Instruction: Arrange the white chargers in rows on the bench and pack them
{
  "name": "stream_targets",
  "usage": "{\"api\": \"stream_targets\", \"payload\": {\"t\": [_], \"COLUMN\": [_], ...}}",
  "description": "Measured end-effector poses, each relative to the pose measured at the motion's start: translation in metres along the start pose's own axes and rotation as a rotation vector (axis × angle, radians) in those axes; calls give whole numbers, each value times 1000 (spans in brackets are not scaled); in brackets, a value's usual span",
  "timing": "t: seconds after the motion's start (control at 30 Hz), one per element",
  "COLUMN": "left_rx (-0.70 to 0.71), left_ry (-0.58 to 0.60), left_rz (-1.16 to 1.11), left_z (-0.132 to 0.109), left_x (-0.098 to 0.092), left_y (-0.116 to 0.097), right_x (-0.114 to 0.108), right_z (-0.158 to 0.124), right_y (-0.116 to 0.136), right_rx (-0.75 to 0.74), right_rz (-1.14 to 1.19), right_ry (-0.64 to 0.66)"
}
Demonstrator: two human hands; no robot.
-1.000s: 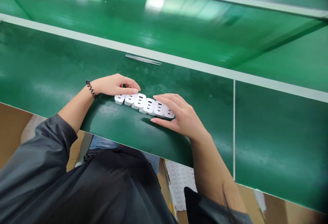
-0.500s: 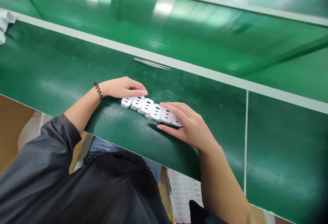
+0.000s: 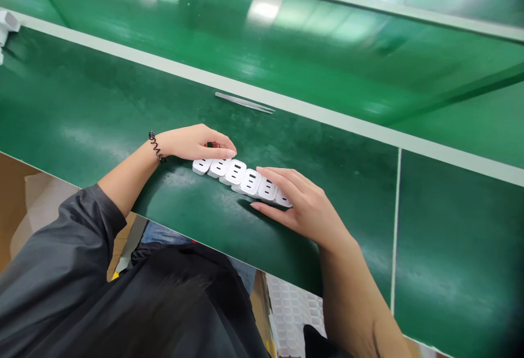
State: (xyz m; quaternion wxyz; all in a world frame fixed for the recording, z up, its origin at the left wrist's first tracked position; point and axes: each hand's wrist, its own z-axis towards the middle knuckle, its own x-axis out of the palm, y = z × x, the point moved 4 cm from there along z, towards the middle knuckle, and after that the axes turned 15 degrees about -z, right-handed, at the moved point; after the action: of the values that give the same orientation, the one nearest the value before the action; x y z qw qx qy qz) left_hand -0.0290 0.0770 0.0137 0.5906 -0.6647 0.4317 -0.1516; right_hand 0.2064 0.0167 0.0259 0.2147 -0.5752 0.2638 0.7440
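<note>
A slanting row of several white USB charger blocks, port faces turned up, sits on the green bench top. At the row's back left, my left hand lies with loosely bent fingers, its thumb along the tops of the leftmost blocks. My right hand is around the right end of the row. Its fingers reach over the back side, and the thumb is stretched out in front, apart from the fingers. Part of the rightmost block is hidden under that hand. Neither hand is closed around a block.
Metal tweezers lie behind the row, near the pale strip at the back of the bench. White pieces stand at the far left edge. Below the bench front is a white tray with cells.
The view has shifted slightly. Both hands keep nearly the same places at the row, and the charger blocks show no clear movement.
</note>
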Motion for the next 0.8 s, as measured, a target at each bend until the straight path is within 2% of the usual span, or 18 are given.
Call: {"api": "stream_targets", "payload": {"t": [0.8], "left_rx": [1], "left_ry": [26], "left_rz": [20], "left_z": [0], "left_x": [0], "left_y": [1], "right_x": [2], "right_z": [0], "right_y": [-1], "right_rx": [26], "right_rz": [-3], "right_ry": [16]}}
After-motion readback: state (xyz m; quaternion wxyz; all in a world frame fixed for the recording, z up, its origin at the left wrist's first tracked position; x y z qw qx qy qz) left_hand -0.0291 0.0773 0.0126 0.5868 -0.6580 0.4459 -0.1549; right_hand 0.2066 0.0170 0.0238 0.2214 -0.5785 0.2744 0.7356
